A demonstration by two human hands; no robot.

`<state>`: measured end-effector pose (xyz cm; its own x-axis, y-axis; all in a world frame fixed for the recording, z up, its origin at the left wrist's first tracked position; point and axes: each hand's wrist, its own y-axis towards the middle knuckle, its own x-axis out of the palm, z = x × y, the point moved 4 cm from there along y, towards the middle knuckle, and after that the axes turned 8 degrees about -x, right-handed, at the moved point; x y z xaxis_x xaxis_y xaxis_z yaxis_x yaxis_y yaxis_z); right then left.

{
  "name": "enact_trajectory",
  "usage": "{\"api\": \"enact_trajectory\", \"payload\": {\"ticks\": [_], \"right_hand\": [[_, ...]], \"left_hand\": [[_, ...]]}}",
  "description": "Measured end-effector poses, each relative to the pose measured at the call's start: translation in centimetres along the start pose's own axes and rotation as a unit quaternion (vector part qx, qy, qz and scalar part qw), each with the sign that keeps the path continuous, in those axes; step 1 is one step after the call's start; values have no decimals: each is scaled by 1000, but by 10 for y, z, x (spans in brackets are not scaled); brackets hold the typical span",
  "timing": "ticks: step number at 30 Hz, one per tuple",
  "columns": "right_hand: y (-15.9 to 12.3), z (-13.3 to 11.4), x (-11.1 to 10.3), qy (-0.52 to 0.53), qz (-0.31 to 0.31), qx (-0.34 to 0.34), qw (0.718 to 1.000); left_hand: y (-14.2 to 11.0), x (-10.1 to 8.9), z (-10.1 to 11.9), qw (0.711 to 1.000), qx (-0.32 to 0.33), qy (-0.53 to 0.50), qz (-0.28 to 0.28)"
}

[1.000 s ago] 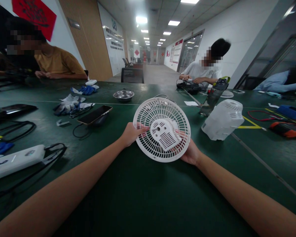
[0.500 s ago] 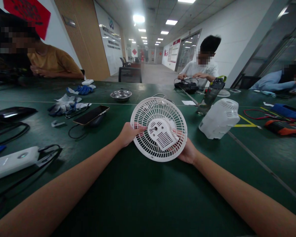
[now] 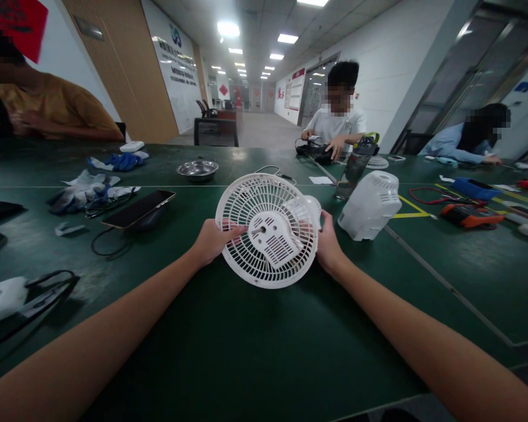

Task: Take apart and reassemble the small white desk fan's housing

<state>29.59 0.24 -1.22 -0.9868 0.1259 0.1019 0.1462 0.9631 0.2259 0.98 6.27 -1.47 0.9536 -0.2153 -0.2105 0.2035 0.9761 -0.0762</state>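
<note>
A round white fan grille [image 3: 234,258] with a slotted hub cover is held up over the table, tilted with its ribbed face toward me. My left hand [image 3: 210,239] is closed on its left rim, thumb over the front ribs. My right hand [image 3: 330,245] is closed at the right rim, its fingers partly hidden behind the ribs. Beside that thumb, a rounded white plastic part [image 3: 310,210] shows behind the grille's upper right; how the two join is hidden. To the right, a white plastic housing [image 3: 369,206] stands on the table.
On the green table [image 3: 246,351], a phone [image 3: 139,209], gloves [image 3: 85,192] and a metal bowl [image 3: 198,170] lie left. A bottle [image 3: 353,170] stands behind the housing; an orange-and-black meter [image 3: 470,216] lies right. A person in white [image 3: 337,123] handles a black object opposite.
My right hand has shifted from beneath the grille to its right rim, and the rounded white part shows more there. My view has turned slightly right. The left hand keeps its hold.
</note>
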Motion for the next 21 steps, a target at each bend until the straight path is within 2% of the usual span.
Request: {"api": "enact_trajectory", "payload": {"ticks": [1,3,5,7,10,13,16,18,21], "right_hand": [[5,-7,-14,-103,45,-38,993],[12,-22,-37,-294,100,-106,945],[17,-32,-52,-416,117,-152,889],[19,-35,-61,-488,128,-171,847],[20,-30,-66,-553,138,-152,807],[20,-25,-63,-593,123,-138,784],[19,-38,-59,-600,121,-205,764],[16,-58,-61,-598,156,-278,736],[11,-83,-80,-582,271,-339,687]], "left_hand": [[1,0,-1,1000,-12,5,4],[1,0,-3,999,-35,14,11],[1,0,-2,998,-49,25,17],[0,0,-1,998,-53,34,16],[0,0,0,997,-62,37,14],[0,0,-1,997,-73,36,9],[0,0,-2,996,-80,23,-3],[1,0,-2,997,-79,17,-6],[1,0,-3,997,-69,20,-10]]}}
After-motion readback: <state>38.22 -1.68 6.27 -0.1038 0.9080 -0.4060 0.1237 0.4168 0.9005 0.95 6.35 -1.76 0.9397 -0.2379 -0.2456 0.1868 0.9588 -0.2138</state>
